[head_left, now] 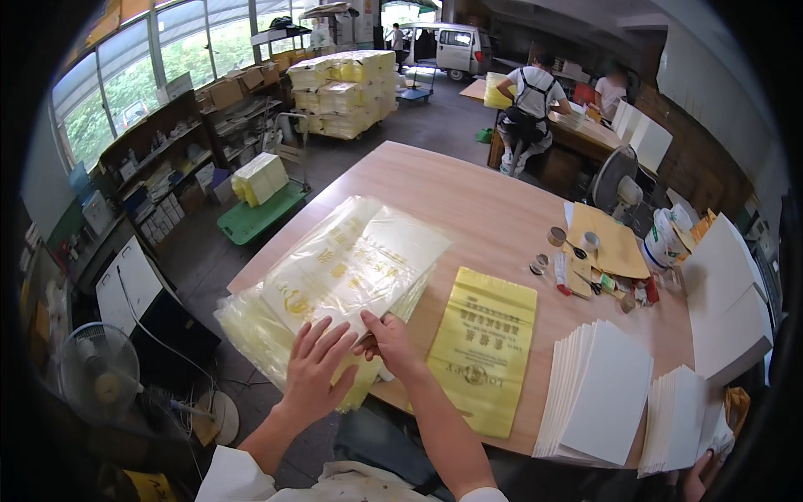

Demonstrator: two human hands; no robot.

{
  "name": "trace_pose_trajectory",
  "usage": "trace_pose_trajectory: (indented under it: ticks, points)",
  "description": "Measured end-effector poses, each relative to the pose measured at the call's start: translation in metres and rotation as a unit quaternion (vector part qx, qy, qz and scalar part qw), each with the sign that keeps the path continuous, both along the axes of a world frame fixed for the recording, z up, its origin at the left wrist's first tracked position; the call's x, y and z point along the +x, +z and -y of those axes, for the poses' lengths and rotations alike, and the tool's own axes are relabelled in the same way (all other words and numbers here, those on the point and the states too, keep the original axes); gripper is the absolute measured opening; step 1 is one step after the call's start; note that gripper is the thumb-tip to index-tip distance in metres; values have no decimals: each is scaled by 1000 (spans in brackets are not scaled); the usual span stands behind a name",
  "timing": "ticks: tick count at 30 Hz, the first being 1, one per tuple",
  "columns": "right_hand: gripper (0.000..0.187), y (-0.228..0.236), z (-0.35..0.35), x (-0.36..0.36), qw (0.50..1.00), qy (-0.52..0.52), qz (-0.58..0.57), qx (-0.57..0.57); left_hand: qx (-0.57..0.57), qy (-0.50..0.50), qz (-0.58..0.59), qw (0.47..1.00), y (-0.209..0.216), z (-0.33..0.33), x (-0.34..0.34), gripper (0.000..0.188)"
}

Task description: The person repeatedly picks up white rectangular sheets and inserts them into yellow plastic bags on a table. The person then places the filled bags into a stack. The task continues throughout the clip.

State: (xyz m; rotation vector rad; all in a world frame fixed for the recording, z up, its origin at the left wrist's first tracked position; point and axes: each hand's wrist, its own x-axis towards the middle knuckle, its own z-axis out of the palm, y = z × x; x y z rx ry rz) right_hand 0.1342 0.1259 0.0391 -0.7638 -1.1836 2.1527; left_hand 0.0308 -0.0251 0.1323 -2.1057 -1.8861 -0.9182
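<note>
A loose pile of thin, see-through pale-yellow plastic bags (368, 243) with printing on them lies on the table's left part. Over the near edge of that pile is my left hand (318, 372), its fingers spread and its palm down, holding nothing. Beside it, my right hand (391, 345) has its thumb and curled fingers closed at the near corner of the pile, pinching a plastic bag's edge; the fingertips are partly hidden. To the right of my hands lies a flat, neat stack of yellow printed bags (485, 343).
White card sheets (606, 393) fan out at the table's right front. Behind them are scissors (588, 283), tape rolls (590, 241) and a brown envelope (609, 238). A fan (615, 180) stands beyond the wooden table (401, 171). Two people work at a far table (585, 134); a green trolley (263, 215) stands left.
</note>
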Motion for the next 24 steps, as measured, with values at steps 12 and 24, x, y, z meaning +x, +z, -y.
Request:
trace_pose_trajectory:
  ticks: [12, 24]
  points:
    - [33, -8, 26, 18, 989, -116, -20, 86, 75, 116, -60, 989, -93, -17, -8, 35]
    - [14, -173, 259, 289, 824, -467, 226, -228, 21, -82, 145, 986, -95, -23, 61, 32]
